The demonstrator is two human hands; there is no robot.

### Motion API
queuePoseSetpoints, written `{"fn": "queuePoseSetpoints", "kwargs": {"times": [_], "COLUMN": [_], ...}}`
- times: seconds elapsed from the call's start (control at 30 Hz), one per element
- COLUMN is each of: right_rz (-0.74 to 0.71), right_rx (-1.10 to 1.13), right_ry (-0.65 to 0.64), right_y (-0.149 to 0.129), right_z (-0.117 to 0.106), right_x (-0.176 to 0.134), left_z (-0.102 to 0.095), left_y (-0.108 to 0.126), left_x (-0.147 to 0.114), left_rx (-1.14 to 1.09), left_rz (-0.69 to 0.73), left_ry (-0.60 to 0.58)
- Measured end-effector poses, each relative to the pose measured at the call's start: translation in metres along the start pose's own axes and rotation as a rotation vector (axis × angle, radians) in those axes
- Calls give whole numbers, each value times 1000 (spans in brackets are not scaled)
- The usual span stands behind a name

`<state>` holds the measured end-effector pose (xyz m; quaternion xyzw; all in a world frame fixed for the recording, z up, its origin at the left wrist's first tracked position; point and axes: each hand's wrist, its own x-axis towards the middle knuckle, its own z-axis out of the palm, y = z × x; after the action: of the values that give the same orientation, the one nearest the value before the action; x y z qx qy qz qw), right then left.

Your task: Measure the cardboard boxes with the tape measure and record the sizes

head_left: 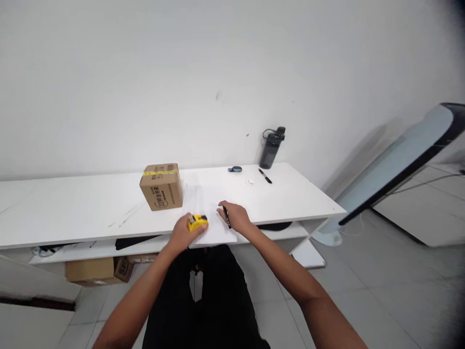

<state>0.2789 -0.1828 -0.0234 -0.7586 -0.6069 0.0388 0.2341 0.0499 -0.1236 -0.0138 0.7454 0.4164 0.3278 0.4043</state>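
My left hand is closed around a yellow and black tape measure, just over the near edge of the white table. In my right hand is a black pen, held slanting with its lower end toward me. White paper lies between and under both hands, partly past the table's front edge. A taped brown cardboard box stands beyond my left hand, with dark print on its front.
At the back right of the table stand a dark bottle, another black pen, a small dark blue object and a small white piece. Cardboard boxes sit below. A tall leaning panel is at right.
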Motion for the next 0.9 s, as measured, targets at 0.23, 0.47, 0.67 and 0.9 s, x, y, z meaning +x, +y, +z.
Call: {"fn": "queuePoseSetpoints", "kwargs": {"times": [0.23,0.47,0.67,0.9], "right_rz": [112,77,122,200], "right_rx": [-94,-79,-59,-102], "right_ry": [16,22,91,33], "right_y": [-2,20,20,22], "right_z": [19,51,46,48], "right_x": [78,74,76,82], "left_z": [-4,-18,-6,3], "left_y": [-42,-91,-132,-158], "left_x": [-140,-250,-281,-256], "left_rx": [-387,-1124,-1422,-1708], "left_rz": [-286,-1022,-963,-463], "left_ry": [297,379,389,-315]}}
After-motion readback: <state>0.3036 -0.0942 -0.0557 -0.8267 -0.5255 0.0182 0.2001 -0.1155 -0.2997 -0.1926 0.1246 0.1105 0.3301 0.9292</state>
